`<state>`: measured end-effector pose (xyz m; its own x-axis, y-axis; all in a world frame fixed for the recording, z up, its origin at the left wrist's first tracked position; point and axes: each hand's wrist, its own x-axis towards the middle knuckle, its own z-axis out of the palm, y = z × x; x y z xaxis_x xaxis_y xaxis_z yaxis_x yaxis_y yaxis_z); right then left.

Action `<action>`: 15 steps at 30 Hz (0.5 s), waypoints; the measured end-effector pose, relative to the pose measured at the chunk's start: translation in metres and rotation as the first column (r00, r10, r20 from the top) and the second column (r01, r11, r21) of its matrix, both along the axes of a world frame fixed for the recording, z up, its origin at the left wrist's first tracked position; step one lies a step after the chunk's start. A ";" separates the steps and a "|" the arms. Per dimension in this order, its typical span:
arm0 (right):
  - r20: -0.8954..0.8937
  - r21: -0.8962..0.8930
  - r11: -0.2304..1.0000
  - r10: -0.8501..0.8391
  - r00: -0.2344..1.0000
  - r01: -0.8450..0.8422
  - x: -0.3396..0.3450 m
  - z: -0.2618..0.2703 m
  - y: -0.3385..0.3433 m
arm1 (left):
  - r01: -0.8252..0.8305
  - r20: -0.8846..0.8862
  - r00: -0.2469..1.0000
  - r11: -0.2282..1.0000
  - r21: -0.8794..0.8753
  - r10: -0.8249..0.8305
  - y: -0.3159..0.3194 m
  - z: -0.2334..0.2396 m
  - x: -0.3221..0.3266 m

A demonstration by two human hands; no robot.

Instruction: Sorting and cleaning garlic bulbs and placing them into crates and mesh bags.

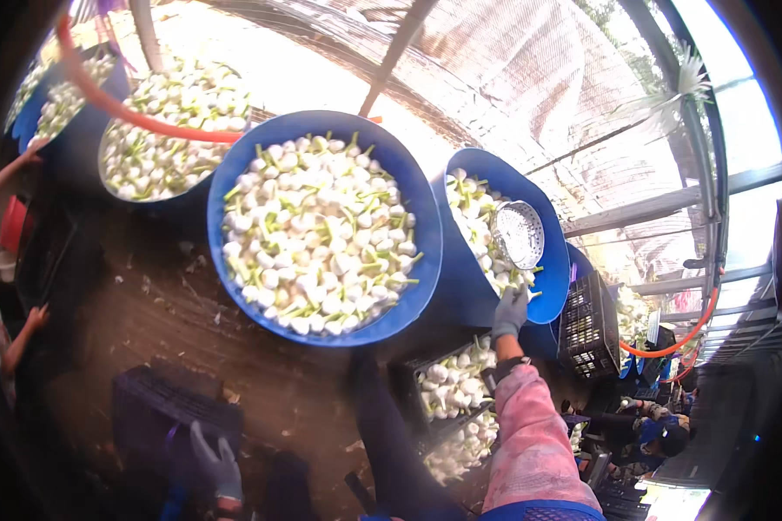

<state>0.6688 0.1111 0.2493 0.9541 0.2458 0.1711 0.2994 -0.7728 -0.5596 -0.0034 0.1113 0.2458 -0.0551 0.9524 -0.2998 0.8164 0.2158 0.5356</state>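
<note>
White bulbs with short green stems, resembling garlic or onions, fill a round blue tub (434,260) in front of me. To its right stands another blue tub (556,286), where a perforated metal bowl (520,236) lies tilted on the bulbs. My gloved right hand (511,311) reaches over this tub's near edge, its fingertips at a bulb with a green stem; the fingers are partly hidden. At the lower left, my gloved left hand (216,459) is held with fingers apart and nothing in it, beside a dark purple crate (176,397).
Crates of white bulbs (453,384) stand below my right arm. A black crate (586,325) leans beyond the right tub. More filled tubs (163,197) stand at left, under an orange hose (143,124). Other people's arms (16,345) show at far left; a person (658,433) works at lower right.
</note>
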 end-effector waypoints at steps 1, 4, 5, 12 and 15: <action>-0.037 -0.039 0.995 -0.091 0.995 0.089 0.055 -0.023 0.010 | 0.106 0.006 0.994 0.991 0.079 -0.107 0.030 0.012 0.053; -0.441 -0.013 0.947 -0.295 0.848 0.322 0.189 -0.091 0.036 | 0.376 -0.023 0.924 0.896 0.237 -0.381 0.103 0.010 0.197; -0.723 0.088 0.885 -0.260 0.640 0.458 0.220 -0.114 0.037 | 0.440 -0.027 0.895 0.871 0.220 -0.445 0.117 0.005 0.232; -0.907 0.407 0.376 0.276 0.319 0.832 0.352 -0.258 -0.022 | 0.634 0.053 0.765 0.766 0.104 -0.641 0.162 -0.036 0.367; -0.843 0.537 0.366 0.188 0.504 0.760 0.321 -0.252 -0.019 | 0.640 0.107 0.755 0.763 0.091 -0.647 0.178 -0.042 0.385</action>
<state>0.9902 0.0923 -0.0022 0.7382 0.1130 -0.6651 -0.6655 0.2833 -0.6905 0.3819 0.2893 0.2034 0.6102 0.7622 -0.2161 0.6797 -0.3636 0.6370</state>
